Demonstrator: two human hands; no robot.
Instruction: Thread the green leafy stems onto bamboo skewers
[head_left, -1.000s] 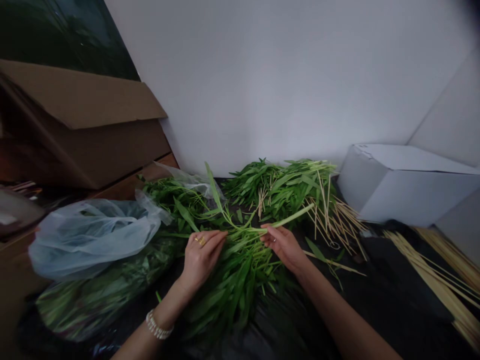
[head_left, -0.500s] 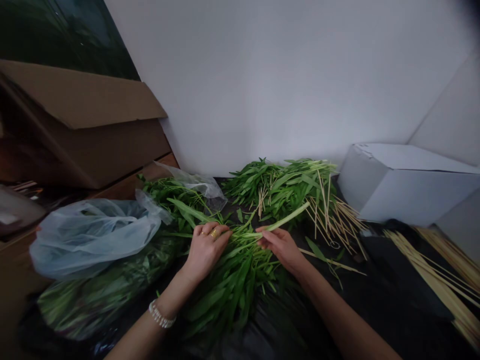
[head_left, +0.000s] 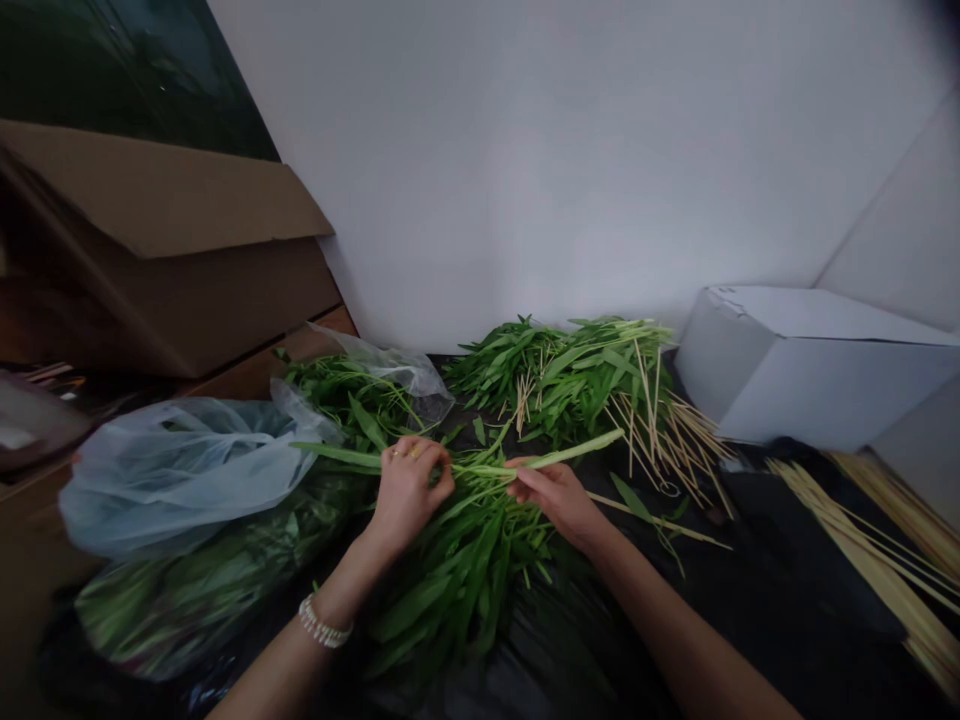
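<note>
Over a leafy heap of water spinach (head_left: 465,580), my right hand (head_left: 553,495) pinches a thick pale-green water spinach stem (head_left: 581,450), whose end points up and right. My left hand (head_left: 405,490), wearing rings, has its fingers closed at the leafy part to the left. A long narrow leaf (head_left: 341,456) sticks out leftward from it. What lies inside the left fingertips is partly hidden. Behind my hands sit bunches of water spinach (head_left: 600,385) with thin wooden sticks (head_left: 660,440) standing out of them.
At left are a cardboard box (head_left: 225,300), a whitish plastic bag (head_left: 195,470) and leafy greens under clear plastic (head_left: 202,590). A white box (head_left: 817,370) stands at right, above more thin sticks (head_left: 847,530). Black sheeting (head_left: 735,620) covers the surface; a white wall rises behind.
My left hand has turned and moved slightly left, and the long leaf now points straight left instead of up-left. The stem in my right hand has tilted flatter.
</note>
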